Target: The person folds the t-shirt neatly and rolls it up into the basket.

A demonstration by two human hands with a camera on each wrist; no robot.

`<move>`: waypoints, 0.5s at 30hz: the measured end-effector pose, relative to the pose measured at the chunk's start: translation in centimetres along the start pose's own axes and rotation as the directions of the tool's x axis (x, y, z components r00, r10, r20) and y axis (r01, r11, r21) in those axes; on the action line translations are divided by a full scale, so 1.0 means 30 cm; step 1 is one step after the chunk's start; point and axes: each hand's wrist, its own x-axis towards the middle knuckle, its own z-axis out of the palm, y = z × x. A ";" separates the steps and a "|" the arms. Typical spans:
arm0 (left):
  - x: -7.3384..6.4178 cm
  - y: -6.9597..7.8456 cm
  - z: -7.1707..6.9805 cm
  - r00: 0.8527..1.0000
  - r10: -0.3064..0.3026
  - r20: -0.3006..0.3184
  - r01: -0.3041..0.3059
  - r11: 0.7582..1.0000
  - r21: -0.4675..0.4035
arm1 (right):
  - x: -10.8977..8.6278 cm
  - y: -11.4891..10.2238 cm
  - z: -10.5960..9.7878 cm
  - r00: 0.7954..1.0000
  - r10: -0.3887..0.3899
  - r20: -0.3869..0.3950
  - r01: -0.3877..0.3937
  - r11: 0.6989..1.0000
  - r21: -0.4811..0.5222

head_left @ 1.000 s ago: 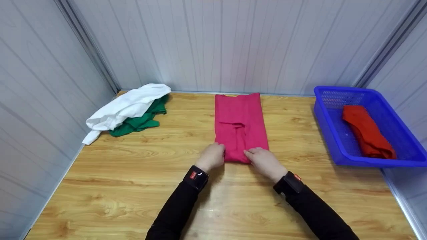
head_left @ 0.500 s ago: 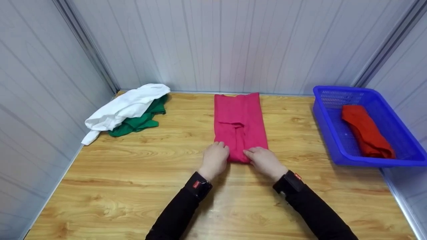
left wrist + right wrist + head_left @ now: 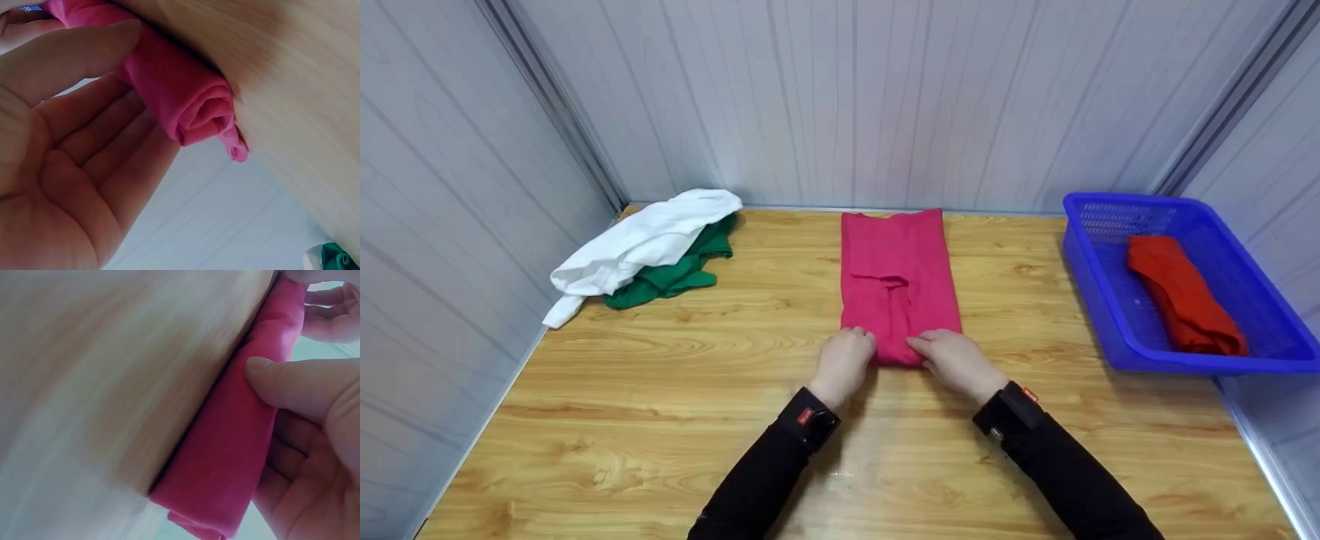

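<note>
A pink garment point(image 3: 894, 247) lies on the wooden table as a long folded strip, its near end rolled up. My left hand point(image 3: 844, 364) holds the left part of that roll. In the left wrist view the thumb point(image 3: 107, 53) lies against the near side of the rolled cloth point(image 3: 169, 84), fingers on the other side; its spiral end shows. My right hand point(image 3: 960, 364) grips the right part. The right wrist view shows that thumb point(image 3: 298, 382) pressing the roll point(image 3: 219, 444), with the fingers behind it. From the head view, most fingertips are hidden.
At the back left, a white cloth point(image 3: 652, 236) lies over a green one point(image 3: 667, 281). A blue plastic basket point(image 3: 1084, 277) at the right contains a folded orange-red cloth point(image 3: 1181, 296). Panelled walls point(image 3: 810, 105) border the table's back and sides.
My left hand has shifted slightly right along the roll, and its fingers now lie further over it. The right hand and the garment have stayed nearly still.
</note>
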 end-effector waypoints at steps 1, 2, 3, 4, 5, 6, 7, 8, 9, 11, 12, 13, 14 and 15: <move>0.002 -0.002 0.001 1.000 0.000 0.009 0.000 1.000 -0.003 | 0.001 0.002 0.000 1.000 0.000 0.000 0.000 1.000 0.000; 0.005 -0.003 0.003 1.000 0.000 0.018 0.000 1.000 -0.006 | 0.001 0.003 0.000 1.000 -0.001 -0.002 0.001 1.000 -0.001; 0.007 -0.006 0.004 1.000 0.001 0.028 -0.001 1.000 -0.004 | 0.001 0.004 0.000 1.000 0.001 -0.002 -0.001 1.000 0.005; 0.010 -0.008 0.005 0.999 0.002 0.039 -0.002 1.000 -0.003 | 0.001 0.005 0.001 1.000 0.002 -0.002 -0.002 1.000 0.009; 0.013 -0.010 0.006 0.999 0.002 0.049 -0.002 1.000 -0.003 | 0.001 0.006 0.002 1.000 0.002 -0.003 -0.002 1.000 0.014; 0.015 -0.012 0.006 0.998 0.000 0.061 0.000 1.000 -0.006 | 0.001 0.008 0.003 1.000 0.002 -0.005 -0.002 1.000 0.015; 0.018 -0.013 0.005 0.997 -0.003 0.072 0.004 1.000 -0.013 | 0.001 0.009 0.004 1.000 0.000 -0.009 0.000 1.000 0.014; 0.019 -0.015 0.004 0.996 -0.006 0.084 0.008 1.000 -0.019 | 0.001 0.011 0.005 1.000 0.000 -0.011 0.000 1.000 0.019; 0.020 -0.017 0.003 0.995 -0.009 0.097 0.012 1.000 -0.026 | 0.001 0.012 0.006 1.000 -0.001 -0.014 0.001 1.000 0.025; 0.022 -0.020 0.000 0.994 -0.015 0.112 0.020 0.999 -0.041 | 0.001 0.013 0.007 1.000 -0.003 -0.020 0.004 0.999 0.036; 0.022 -0.021 -0.002 0.993 -0.018 0.116 0.023 0.999 -0.047 | 0.001 0.013 0.006 1.000 -0.003 -0.021 0.003 0.999 0.043; 0.021 -0.023 -0.003 0.992 -0.018 0.122 0.025 0.998 -0.053 | 0.001 0.013 0.006 1.000 -0.003 -0.022 0.004 0.999 0.050; 0.021 -0.024 -0.004 0.992 -0.019 0.126 0.026 0.998 -0.060 | 0.001 0.013 0.005 1.000 -0.002 -0.020 0.003 0.998 0.059; 0.021 -0.026 -0.004 0.992 -0.018 0.128 0.027 0.998 -0.065 | 0.001 0.013 0.003 1.000 0.002 -0.015 0.000 0.998 0.069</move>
